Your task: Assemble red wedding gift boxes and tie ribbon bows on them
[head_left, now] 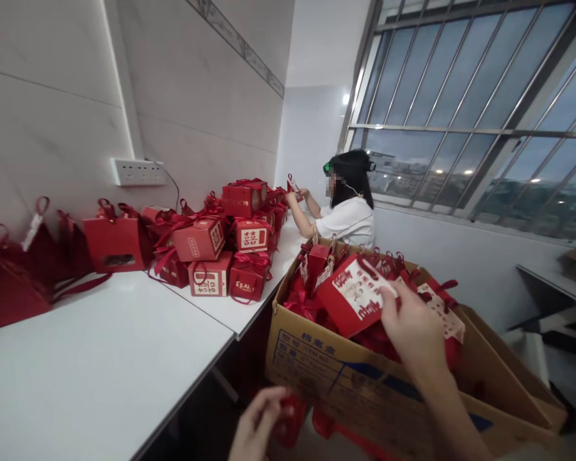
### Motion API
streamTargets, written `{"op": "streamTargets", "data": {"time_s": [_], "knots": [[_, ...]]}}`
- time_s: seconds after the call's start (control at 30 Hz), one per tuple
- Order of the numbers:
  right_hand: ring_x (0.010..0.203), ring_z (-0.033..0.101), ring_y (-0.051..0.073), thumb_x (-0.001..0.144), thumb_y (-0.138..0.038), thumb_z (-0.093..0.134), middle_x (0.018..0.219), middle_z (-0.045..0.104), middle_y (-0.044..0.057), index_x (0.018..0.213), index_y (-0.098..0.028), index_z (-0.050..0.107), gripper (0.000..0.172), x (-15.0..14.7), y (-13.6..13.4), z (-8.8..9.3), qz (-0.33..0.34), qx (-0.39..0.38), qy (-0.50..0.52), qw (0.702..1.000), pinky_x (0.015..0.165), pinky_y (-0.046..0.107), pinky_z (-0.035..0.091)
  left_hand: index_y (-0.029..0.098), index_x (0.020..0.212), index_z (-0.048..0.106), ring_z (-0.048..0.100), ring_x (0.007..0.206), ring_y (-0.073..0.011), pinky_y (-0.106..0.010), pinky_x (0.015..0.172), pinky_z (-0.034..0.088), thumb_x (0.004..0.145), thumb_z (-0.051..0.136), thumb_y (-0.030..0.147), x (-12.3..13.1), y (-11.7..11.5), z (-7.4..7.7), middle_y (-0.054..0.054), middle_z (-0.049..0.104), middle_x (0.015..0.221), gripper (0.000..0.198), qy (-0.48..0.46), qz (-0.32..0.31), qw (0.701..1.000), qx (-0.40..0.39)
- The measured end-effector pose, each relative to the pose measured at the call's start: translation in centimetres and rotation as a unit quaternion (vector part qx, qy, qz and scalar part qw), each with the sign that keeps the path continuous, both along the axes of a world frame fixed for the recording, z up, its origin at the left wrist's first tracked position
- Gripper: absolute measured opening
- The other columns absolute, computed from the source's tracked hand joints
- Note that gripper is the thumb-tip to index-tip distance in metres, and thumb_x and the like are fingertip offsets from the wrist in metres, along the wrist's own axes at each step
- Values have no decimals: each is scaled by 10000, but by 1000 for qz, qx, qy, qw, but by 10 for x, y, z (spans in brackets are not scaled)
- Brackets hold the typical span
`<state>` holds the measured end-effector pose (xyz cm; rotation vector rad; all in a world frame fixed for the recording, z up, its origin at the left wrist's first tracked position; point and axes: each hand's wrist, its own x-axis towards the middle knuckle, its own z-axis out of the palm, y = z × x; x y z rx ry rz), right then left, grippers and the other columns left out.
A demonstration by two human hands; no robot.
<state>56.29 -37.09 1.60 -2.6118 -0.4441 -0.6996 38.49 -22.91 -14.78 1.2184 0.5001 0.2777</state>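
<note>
My right hand grips a red gift box by its upper edge, fingers closed. The box has a white printed label and is tilted above the open cardboard carton. Inside the carton are several red gift boxes with ribbon loops and pale tags. Low in front of the carton, my left hand has its fingers curled together. A dark red object is at its fingertips, partly hidden and blurred, so I cannot make out what it is.
A white table carries stacked red boxes and red handled bags along the wall. Beyond them, another person in a white top holds a small red item. A power strip is on the wall; a barred window is at right.
</note>
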Motion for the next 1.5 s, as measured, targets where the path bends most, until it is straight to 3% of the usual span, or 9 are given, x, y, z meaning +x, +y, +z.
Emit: {"op": "streamTargets", "data": {"time_s": [0.17, 0.27, 0.37, 0.67, 0.93, 1.1, 1.23, 1.37, 1.5], "knots": [[746, 650, 232, 819, -427, 468, 852, 710, 101, 935, -143, 660, 363, -12, -5, 16, 197, 251, 31, 947, 631, 294, 497, 222, 1070, 646, 543, 1160, -274, -351, 964, 440, 725, 622, 556, -17, 33, 94, -89, 613, 1225, 480, -72, 115, 981, 136], [723, 652, 210, 786, -409, 526, 845, 714, 79, 900, -138, 670, 327, -22, 12, 12, 353, 277, 171, 877, 590, 268, 503, 223, 1131, 612, 505, 1207, -267, -343, 1000, 415, 752, 609, 520, -22, 33, 136, -77, 579, 1276, 481, -105, 116, 971, 183], [760, 658, 191, 821, -367, 518, 873, 714, 69, 918, -141, 673, 291, -40, 31, 7, 454, 241, 255, 819, 613, 249, 510, 211, 1163, 574, 575, 1108, -250, -324, 918, 471, 776, 602, 476, -21, 26, 153, -81, 618, 1212, 470, -116, 49, 974, 188], [1057, 612, 181, 902, -278, 441, 1168, 656, 58, 1175, -186, 602, 330, -73, 57, 0, 602, 37, 216, 768, 915, 316, 473, 160, 885, 669, 623, 699, -143, -228, 643, 481, 835, 546, 344, -42, 32, 160, -30, 685, 758, 227, -77, 93, 948, 293], [1081, 607, 184, 913, -252, 424, 1207, 635, 60, 1234, -193, 567, 357, -78, 59, 2, 636, -25, 202, 744, 927, 316, 463, 157, 842, 659, 622, 591, -133, -229, 595, 478, 773, 634, 334, -48, 32, 158, -11, 678, 669, 192, -63, 117, 958, 254], [992, 635, 173, 909, -259, 437, 1124, 675, 45, 1161, -215, 612, 310, -78, 56, 0, 627, -13, 216, 749, 881, 294, 472, 139, 740, 623, 614, 633, -137, -218, 577, 460, 787, 602, 397, -49, 28, 149, -33, 672, 693, 263, -42, 67, 964, 254], [969, 632, 184, 877, -392, 508, 1092, 670, 58, 1155, -220, 587, 337, -73, 58, -13, 600, 73, 283, 744, 822, 289, 491, 144, 627, 585, 511, 476, -84, -177, 429, 343, 780, 609, 350, -48, 27, 146, 2, 613, 564, 258, -25, 148, 951, 270], [960, 637, 221, 792, -671, 451, 1067, 648, 121, 1310, -176, 410, 718, -72, 53, -32, 598, 234, 401, 653, 794, 317, 516, 157, 639, 609, 465, 411, -57, -168, 399, 327, 772, 614, 364, -52, 40, 147, 19, 621, 562, 247, -54, 289, 921, 255], [1153, 551, 254, 796, -728, 330, 1308, 520, 135, 1402, -230, 275, 787, -88, 39, -45, 588, 264, 471, 603, 907, 362, 482, 166, 681, 605, 528, 430, -86, -184, 426, 390, 736, 645, 414, -54, 61, 142, 20, 614, 534, 257, -78, 390, 905, 153]]}}
